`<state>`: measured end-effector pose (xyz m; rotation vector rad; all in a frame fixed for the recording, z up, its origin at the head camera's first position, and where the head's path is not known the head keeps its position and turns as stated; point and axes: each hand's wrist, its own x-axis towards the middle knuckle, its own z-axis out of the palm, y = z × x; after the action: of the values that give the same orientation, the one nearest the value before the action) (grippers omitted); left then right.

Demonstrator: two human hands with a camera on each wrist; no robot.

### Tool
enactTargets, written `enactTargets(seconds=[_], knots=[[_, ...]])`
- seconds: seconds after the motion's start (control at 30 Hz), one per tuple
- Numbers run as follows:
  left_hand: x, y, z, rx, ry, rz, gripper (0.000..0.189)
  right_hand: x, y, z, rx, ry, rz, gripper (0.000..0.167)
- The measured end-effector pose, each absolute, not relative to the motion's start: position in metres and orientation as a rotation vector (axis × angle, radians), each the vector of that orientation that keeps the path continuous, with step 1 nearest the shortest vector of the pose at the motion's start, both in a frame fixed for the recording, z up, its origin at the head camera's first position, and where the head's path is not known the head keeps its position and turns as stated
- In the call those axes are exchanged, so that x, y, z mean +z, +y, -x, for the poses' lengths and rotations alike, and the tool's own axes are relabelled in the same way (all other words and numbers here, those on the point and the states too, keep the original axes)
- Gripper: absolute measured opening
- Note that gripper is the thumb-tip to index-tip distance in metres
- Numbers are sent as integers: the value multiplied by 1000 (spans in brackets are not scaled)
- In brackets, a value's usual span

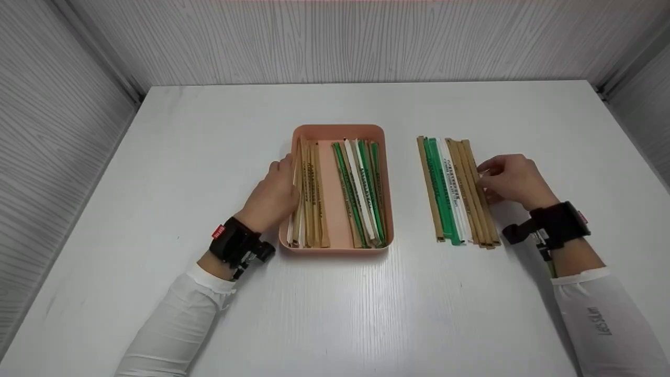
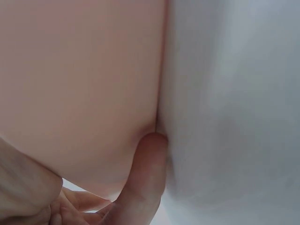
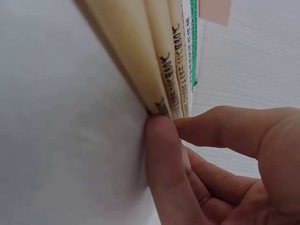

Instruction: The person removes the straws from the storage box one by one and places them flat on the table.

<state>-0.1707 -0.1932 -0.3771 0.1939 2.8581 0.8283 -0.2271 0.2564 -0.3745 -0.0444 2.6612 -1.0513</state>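
A pink tray (image 1: pixel 337 233) holds two groups of thin wrapped straws: mostly brown ones (image 1: pixel 313 196) along its left side, and green, white and brown ones (image 1: pixel 361 193) on its right. My left hand (image 1: pixel 271 195) grips the tray's left side, a fingertip low against its wall in the left wrist view. Right of the tray, a row of brown, green and white straws (image 1: pixel 451 193) lies side by side on the table. At that row's right edge my right hand (image 1: pixel 515 180) pinches the outermost brown straw (image 3: pixel 124 42) between thumb and finger.
The white table (image 1: pixel 335 319) meets a grey wood-grain panel (image 1: pixel 366 42) at the back, with similar panels at both sides. Each wrist wears a black strap (image 1: pixel 560 225) with a small camera. White sleeves (image 1: pixel 172 319) cover the forearms.
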Motion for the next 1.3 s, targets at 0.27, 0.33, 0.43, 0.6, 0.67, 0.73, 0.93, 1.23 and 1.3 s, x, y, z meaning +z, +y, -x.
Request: enactTargets(seconds=[0.27, 0.33, 0.43, 0.6, 0.67, 0.73, 0.93, 1.23, 1.3], knots=[[-377, -196, 171, 831, 2858, -179, 69, -363, 255, 225, -1111, 2643, 66, 44], [-377, -196, 171, 832, 2857, -176, 69, -356, 252, 223, -1130, 2676, 83, 45], [-377, -198, 171, 832, 2854, -172, 70, -346, 241, 219, -1160, 2745, 139, 43], [-379, -199, 171, 837, 2854, -167, 70, -331, 204, 213, -1208, 2797, 314, 38], [-379, -200, 171, 848, 2856, -164, 70, -327, 184, 212, -1218, 2790, 419, 36], [-379, -200, 171, 855, 2857, -163, 70, -322, 164, 212, -1226, 2778, 526, 34], [-378, -198, 170, 846, 2858, -170, 70, -310, 104, 213, -1212, 2701, 825, 29], [-378, -195, 171, 862, 2856, -180, 69, -308, 30, 218, -1060, 2599, 972, 30], [-378, -195, 171, 867, 2857, -188, 69, -313, 17, 218, -1022, 2584, 994, 31]])
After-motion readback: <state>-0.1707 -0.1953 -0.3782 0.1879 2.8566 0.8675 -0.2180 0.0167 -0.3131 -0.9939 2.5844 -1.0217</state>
